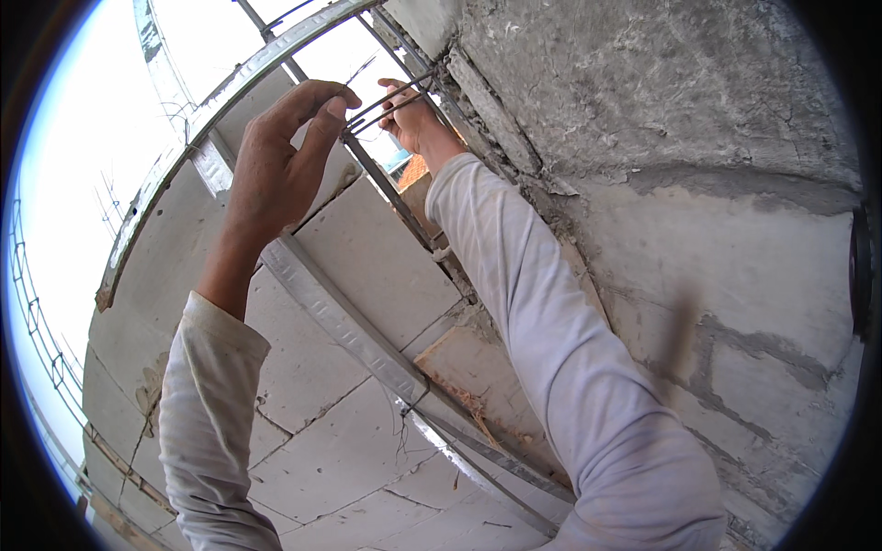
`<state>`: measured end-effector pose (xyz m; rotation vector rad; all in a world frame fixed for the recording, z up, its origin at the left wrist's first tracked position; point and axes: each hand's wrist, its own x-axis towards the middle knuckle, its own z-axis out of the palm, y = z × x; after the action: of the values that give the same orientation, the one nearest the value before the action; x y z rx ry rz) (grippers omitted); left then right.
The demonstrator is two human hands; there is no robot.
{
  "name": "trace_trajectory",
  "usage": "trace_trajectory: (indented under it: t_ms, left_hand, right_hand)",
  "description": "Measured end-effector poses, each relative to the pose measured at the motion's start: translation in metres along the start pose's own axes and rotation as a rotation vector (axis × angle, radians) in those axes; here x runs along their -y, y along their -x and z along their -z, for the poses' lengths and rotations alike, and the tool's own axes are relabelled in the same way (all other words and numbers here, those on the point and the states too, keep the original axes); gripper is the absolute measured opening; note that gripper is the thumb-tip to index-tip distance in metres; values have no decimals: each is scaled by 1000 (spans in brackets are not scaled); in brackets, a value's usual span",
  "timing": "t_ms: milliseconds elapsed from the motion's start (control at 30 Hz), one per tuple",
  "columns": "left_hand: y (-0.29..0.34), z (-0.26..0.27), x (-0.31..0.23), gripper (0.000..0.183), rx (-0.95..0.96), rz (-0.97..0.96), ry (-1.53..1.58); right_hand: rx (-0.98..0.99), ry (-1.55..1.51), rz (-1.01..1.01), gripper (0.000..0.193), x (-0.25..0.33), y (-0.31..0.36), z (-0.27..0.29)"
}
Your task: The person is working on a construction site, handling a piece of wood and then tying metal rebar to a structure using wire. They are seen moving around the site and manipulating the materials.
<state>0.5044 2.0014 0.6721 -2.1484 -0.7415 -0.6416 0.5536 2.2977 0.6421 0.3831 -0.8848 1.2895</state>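
Observation:
Both of my arms reach up to a cage of thin steel bars [371, 114] beside the wall. My left hand [287, 151] is at the left end of the short crossing bars. Its thumb and forefinger curve together in a pinch, and anything between their tips is too small to make out. My right hand [412, 119] is on the far side of the same crossing bars, its fingers bent around them and partly hidden by them. A thin wire end [361, 69] sticks up between the two hands.
Pale block wall [322, 441] stands below my arms, with a galvanised metal channel [326, 308] running across it. A curved metal strip [207, 115] arches at the upper left. Rough grey plastered wall [661, 92] rises on the right. Another steel bar cage [35, 298] stands at the far left.

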Motion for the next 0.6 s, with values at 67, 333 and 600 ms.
trace_trajectory:
  t_ms: [67,333,600]
  left_hand:
    - [-2,8,-5,39,166,-32,7]
    - [-47,35,9,66,327,66,604]
    - [-95,-48,42,32,167,585,802]
  right_hand:
    - [36,-29,23,28,2,3,3]
    - [50,528,-113,44,2,27,14]
    - [-127,449,116,33,14,21,21]
